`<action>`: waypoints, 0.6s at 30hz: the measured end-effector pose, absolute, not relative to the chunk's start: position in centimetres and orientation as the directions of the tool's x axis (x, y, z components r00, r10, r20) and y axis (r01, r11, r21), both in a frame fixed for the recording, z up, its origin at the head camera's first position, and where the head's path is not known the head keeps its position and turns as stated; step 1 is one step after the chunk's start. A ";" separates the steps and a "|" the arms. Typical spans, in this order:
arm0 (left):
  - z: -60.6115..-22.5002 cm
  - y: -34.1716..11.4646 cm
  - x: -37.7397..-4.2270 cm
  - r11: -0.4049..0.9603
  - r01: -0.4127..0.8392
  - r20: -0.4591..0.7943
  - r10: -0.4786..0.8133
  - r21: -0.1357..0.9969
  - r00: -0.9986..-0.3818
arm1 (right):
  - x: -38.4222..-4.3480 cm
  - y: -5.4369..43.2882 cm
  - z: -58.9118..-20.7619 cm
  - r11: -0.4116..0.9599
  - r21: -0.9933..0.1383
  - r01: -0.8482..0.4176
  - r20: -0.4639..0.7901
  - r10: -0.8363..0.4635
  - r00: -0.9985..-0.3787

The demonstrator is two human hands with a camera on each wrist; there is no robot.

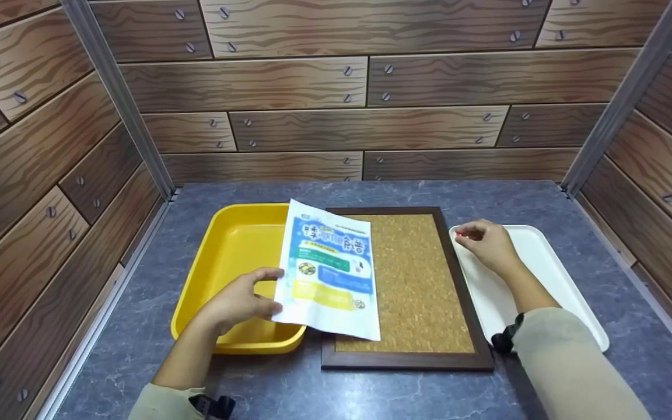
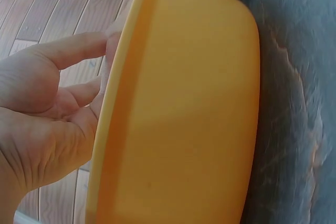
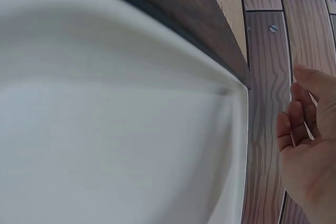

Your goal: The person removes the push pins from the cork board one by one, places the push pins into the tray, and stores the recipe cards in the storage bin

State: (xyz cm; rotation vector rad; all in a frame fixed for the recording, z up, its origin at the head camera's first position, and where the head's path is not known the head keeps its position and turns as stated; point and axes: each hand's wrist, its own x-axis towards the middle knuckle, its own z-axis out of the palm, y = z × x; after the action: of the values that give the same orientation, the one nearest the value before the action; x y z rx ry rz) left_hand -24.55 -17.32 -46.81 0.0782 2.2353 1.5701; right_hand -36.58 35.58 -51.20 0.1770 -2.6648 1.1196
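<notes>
My left hand (image 1: 237,303) grips the left edge of a printed paper sheet (image 1: 327,271), thumb below and fingers above. Blue, green and yellow blocks of print cover the sheet, which overlaps the yellow tray (image 1: 181,303) and the left part of a cork board (image 1: 420,280) with a dark frame. In the left wrist view the tray's wall hides the fingertips of that hand (image 2: 52,98). Above the far left corner of a white tray (image 1: 531,256), my right hand (image 1: 492,248) pinches a small red object (image 1: 459,234), too small to identify. The right wrist view shows those fingers curled.
All of this sits on a dark grey marbled tabletop (image 1: 406,396). Wood-patterned walls (image 1: 312,81) with metal corner strips enclose the back and both sides. The board's right edge lies close against the white tray.
</notes>
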 end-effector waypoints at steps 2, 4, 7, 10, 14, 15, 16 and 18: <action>-46.9 -17.7 -24.5 0.367 -0.185 -0.293 0.265 0.912 -0.919 | -36.5 36.0 -51.3 0.695 -0.692 -0.196 0.261 -0.012 -0.965; -46.9 -18.2 -24.5 0.366 -0.179 -0.286 0.265 0.913 -0.921 | -36.4 36.4 -51.4 0.692 -0.697 -0.186 0.252 -0.006 -0.968; -47.1 -19.2 -24.4 0.356 -0.171 -0.281 0.284 0.919 -0.917 | -36.3 36.9 -51.5 0.691 -0.698 -0.185 0.255 -0.001 -0.967; -47.2 -20.4 -24.2 0.354 -0.170 -0.285 0.304 0.920 -0.909 | -36.3 37.4 -51.7 0.689 -0.698 -0.196 0.266 -0.005 -0.964; -47.4 -21.8 -24.0 0.369 -0.163 -0.290 0.322 0.915 -0.901 | -36.1 38.1 -51.9 0.678 -0.707 -0.200 0.263 -0.010 -0.965; -47.5 -22.1 -23.9 0.372 -0.163 -0.293 0.324 0.914 -0.900 | -36.1 38.3 -51.9 0.677 -0.709 -0.196 0.259 -0.008 -0.966; -47.5 -22.4 -23.9 0.372 -0.164 -0.294 0.326 0.913 -0.898 | -36.0 38.5 -51.9 0.677 -0.711 -0.190 0.255 -0.004 -0.967; -47.4 -23.0 -23.8 0.369 -0.168 -0.299 0.334 0.914 -0.894 | -35.9 38.8 -52.0 0.678 -0.714 -0.175 0.245 0.008 -0.969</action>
State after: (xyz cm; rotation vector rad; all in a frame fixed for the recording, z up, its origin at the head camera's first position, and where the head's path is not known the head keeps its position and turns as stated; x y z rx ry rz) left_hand -23.84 -23.01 -47.39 0.1438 2.1973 1.5433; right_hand -35.92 38.84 -52.00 0.1349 -2.6640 1.1677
